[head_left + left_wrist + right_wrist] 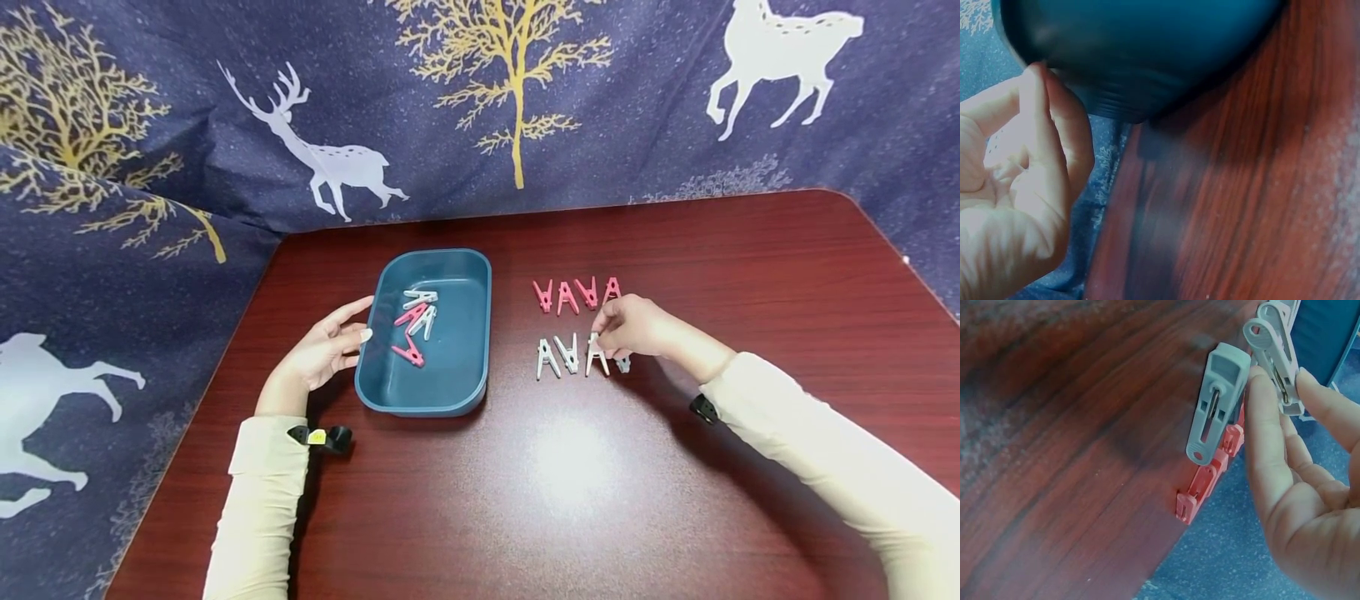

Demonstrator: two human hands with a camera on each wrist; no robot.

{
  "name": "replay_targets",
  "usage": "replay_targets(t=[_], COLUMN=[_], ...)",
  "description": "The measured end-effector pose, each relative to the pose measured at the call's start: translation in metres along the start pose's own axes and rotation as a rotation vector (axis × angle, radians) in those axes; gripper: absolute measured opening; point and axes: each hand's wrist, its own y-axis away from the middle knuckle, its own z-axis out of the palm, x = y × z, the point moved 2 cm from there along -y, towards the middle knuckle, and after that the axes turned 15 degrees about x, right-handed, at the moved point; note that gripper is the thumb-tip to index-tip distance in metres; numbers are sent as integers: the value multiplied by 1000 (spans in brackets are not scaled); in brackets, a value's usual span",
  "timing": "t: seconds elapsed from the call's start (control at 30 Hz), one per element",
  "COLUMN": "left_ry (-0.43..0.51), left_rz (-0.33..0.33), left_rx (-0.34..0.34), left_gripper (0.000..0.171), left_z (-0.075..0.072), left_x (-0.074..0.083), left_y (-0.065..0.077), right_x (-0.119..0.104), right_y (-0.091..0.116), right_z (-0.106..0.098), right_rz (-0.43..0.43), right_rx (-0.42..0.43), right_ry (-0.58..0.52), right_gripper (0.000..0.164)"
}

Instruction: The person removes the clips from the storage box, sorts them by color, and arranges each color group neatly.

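My left hand rests its loosely bent fingers against the left side of a blue plastic bin; in the left wrist view the fingertips touch the bin's wall. Inside the bin lie two white clothespins and two red clothespins. To the bin's right, my right hand pinches a pale grey-white clothespin between thumb and fingers. It belongs to a row of several white clothespins. Just beside the fingers is another grey clothespin, partly hidden in the head view.
Behind the white row, several red clothespins form a second row. All of this is on a dark reddish wooden table with a bright glare spot. A blue cloth printed with deer and trees hangs behind it and along the left.
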Motion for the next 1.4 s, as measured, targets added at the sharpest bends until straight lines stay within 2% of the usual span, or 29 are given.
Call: replay_targets(t=[0.3, 0.9, 1.4], left_ry=[-3, -37, -35], left_rz=[9, 3, 7], left_rx=[-5, 15, 7], left_gripper=[61, 61, 61], left_z=[2, 1, 3], left_x=[2, 1, 2], left_y=[2, 5, 4], right_x=[-1, -7, -22], right_y=[-1, 0, 5], right_z=[-2, -5, -11], right_rz=[25, 15, 4], right_rx=[-11, -19, 63], right_ry=[9, 23, 60], right_gripper=[16, 16, 16])
